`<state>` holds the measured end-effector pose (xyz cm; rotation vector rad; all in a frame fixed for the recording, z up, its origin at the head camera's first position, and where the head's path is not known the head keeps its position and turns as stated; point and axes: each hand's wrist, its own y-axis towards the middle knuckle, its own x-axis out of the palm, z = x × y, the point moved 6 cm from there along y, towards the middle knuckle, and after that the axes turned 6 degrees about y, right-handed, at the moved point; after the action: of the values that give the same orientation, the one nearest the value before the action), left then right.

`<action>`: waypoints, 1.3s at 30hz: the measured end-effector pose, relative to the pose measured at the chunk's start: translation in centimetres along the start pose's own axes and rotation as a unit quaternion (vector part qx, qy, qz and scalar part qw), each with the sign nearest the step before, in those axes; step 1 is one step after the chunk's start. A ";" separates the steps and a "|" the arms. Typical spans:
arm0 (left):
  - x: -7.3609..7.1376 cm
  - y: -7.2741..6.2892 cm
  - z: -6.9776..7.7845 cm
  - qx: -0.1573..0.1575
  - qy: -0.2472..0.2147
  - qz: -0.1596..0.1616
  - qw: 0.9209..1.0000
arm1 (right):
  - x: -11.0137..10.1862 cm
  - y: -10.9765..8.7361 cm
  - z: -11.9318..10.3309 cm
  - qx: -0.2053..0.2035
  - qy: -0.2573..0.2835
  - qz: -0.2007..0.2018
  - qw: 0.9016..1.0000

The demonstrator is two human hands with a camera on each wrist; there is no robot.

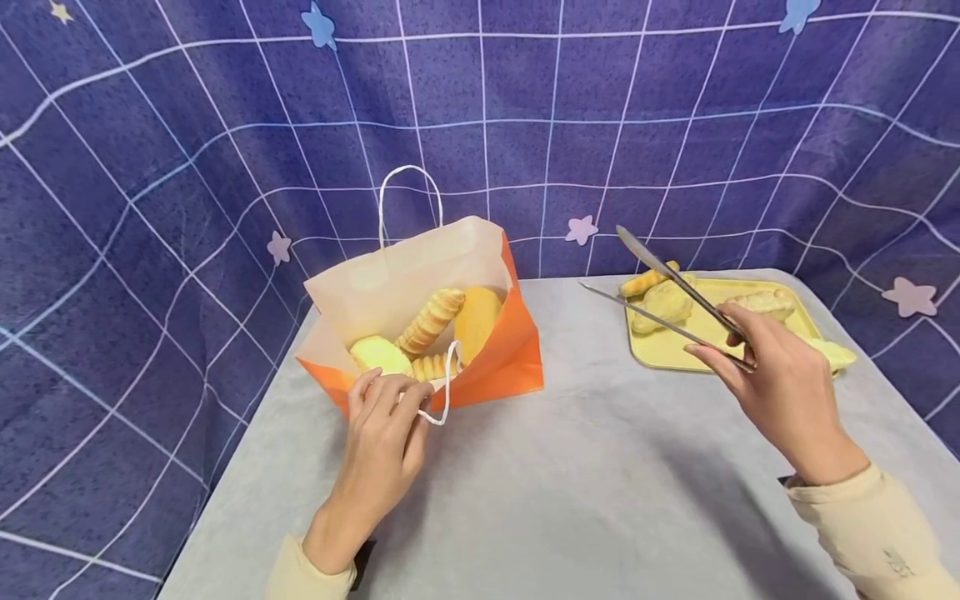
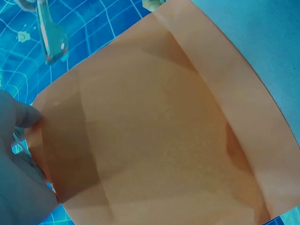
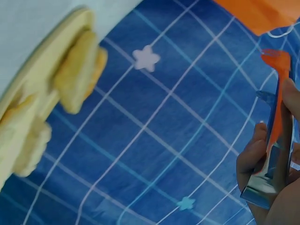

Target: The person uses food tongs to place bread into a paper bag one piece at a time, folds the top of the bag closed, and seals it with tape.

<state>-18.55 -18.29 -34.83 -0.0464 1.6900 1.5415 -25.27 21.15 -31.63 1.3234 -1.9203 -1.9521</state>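
An orange paper bag (image 1: 517,358) with white rope handles stands on the table, its mouth facing me. Inside lie a yellow round bun (image 1: 381,356), a spiral pastry (image 1: 431,321), an orange-yellow bread (image 1: 477,321) and another ridged piece (image 1: 435,367). My left hand (image 1: 381,429) holds the bag's near rim, and in the left wrist view its thumb and fingers (image 2: 28,115) lie at the paper's edge. My right hand (image 1: 787,383) grips metal tongs (image 1: 675,292), their arms spread with nothing between the tips. Below and behind the tongs sits a yellow tray (image 1: 660,358) of breads.
On the tray are a long bread (image 1: 649,280), a flat lumpy bread (image 1: 666,307), a pale bread (image 1: 763,304) and a yellow piece (image 1: 832,354) overhanging the right edge. A blue star-patterned curtain (image 1: 517,150) hangs behind the grey table (image 1: 570,483).
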 end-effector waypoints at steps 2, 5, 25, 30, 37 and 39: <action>0.0 0.1 0.0 0.001 0.001 0.000 1.000 | -0.5 -0.7 0.8 0.002 -0.013 -0.003 1.000; 0.0 0.2 0.1 0.000 0.002 0.000 1.000 | -1.5 -1.5 2.2 0.006 -0.033 -0.007 0.999; -0.1 0.3 0.6 0.000 -0.001 0.009 1.000 | -6.5 -8.1 9.7 0.060 -0.092 -0.074 0.991; -0.2 0.3 0.6 0.001 -0.003 0.012 1.000 | -7.1 -9.7 11.3 0.032 -0.084 -0.049 0.995; -0.1 0.2 0.6 0.000 -0.002 0.006 1.000 | -8.1 -11.2 13.1 0.044 -0.108 -0.044 0.992; -0.1 0.2 0.6 -0.001 -0.004 0.007 1.000 | -8.2 -11.3 13.5 0.044 -0.111 -0.044 0.992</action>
<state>-18.27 -17.77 -34.56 -0.0289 1.6862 1.5513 -23.10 38.75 -39.56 1.2808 -2.1023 -2.1624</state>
